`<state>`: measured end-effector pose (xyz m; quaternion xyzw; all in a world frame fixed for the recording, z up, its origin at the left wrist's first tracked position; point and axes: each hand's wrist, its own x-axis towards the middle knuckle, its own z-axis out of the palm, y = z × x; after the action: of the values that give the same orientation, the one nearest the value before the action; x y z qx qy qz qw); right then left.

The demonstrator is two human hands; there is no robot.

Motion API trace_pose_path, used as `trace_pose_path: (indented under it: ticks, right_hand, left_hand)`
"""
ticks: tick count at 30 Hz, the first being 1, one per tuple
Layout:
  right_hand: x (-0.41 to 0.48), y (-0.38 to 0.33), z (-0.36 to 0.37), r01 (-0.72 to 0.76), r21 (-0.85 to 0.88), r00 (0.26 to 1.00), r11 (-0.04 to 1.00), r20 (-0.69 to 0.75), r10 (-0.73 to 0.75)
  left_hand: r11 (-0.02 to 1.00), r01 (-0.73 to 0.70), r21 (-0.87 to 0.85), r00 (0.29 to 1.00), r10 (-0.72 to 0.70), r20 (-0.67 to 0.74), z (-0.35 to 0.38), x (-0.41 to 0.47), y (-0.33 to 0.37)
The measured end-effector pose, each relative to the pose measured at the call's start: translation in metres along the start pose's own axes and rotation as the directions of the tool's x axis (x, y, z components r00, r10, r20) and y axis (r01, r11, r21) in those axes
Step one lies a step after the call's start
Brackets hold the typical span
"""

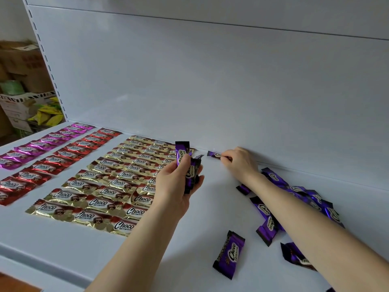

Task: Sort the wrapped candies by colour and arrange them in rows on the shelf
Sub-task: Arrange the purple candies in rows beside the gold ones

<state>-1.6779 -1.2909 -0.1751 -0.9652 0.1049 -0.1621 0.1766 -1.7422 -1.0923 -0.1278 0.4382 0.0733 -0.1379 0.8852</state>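
I'm watching the left hand (pixel 175 186) gripping a small bunch of purple candies (pixel 182 153), fingers curled round them, raised just over the shelf (pixel 189 249). I'm counting at least two in there, possibly three, but the wrappers are overlapping too much to say. The right hand (pixel 240 163) is pinching a single purple candy (pixel 213 154) by its end, down at the rear of the shelf close against the back panel (pixel 210 81), a little right of the far gold corner. Under and beside the right forearm a loose purple pile (pixel 264 210) is sprawling, roughly eight wrappers tangled together, and a lone purple candy (pixel 229 255) is lying apart nearer the front edge. Moving left, the gold candies (pixel 84 186) are sitting in three columns, partly hidden behind the left hand, so I'm not getting a full count. Beyond them I'm seeing one column of red candies (pixel 42 167), about ten, then one column of magenta candies (pixel 40 144), about eight before the frame cuts it. Cardboard boxes (pixel 21 66) are standing past the shelf's left end.
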Motion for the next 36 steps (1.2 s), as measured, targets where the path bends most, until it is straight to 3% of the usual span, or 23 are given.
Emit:
trace_pose_path:
  ticks: [20, 26, 30, 36]
  right_hand:
    - [-0.002, -0.002, -0.006, -0.053, 0.005, 0.998, 0.999, -0.026, 0.053]
    - [0.003, 0.000, -0.014, -0.149, 0.299, 0.982, 0.943, -0.064, 0.176]
    - [0.002, -0.009, -0.034, -0.135, 0.557, 0.954, 0.819, -0.152, 0.260]
    - [-0.036, -0.033, -0.068, -0.107, 0.738, 0.966, 0.666, -0.082, 0.246]
  left_hand:
    - [1.000, -0.010, 0.003, 1.000, 0.010, 0.021, -0.004, 0.006, -0.003]
    - [0.999, 0.006, 0.044, 0.997, -0.010, 0.082, -0.003, 0.003, -0.005]
    - [0.998, 0.000, 0.060, 0.993, -0.007, 0.116, -0.002, 0.001, -0.003]
    - [0.992, -0.053, 0.117, 0.989, 0.036, 0.140, -0.001, -0.008, -0.001]
